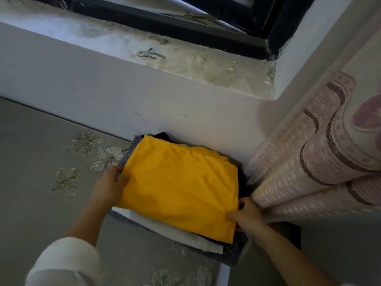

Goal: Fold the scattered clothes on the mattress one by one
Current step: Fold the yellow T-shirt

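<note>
Grey mattress [41, 162] w/ pale stitched flowers fills the left and lower part of the view and runs up to a white wall. Above the wall is a stained window sill [206, 65] w/ two small keys [151, 53] lying on it. A patterned pink-beige curtain [319, 162] hangs down on the right.

A stack of folded clothes sits on the mattress at the far right corner, against the wall and touching the curtain's folds. The yellow garment [181, 186] is on top, folded to a rough rectangle. A white garment [175, 230] pokes out under its near edge, and a grey textured piece [235, 254] lies at the bottom. A dark garment [162, 135] shows at the far edge.

The left hand [109, 186] is at the stack's left side. Its thumb is on top of the yellow cloth and its fingers are curled round the edge, so it grips the yellow garment there. Can't tell how many layers below are caught too. The forearm runs back to a white sleeve [66, 263] at bottom left.

The right hand [247, 215] is at the near right corner of the yellow garment, just beside the curtain. Its thumb presses on top and its fingers are tucked round the edge, pinching the cloth. The yellow garment thus lies between both hands, flat on the stack.

A black object [288, 230] lies past the right wrist; can't tell what it is.
</note>
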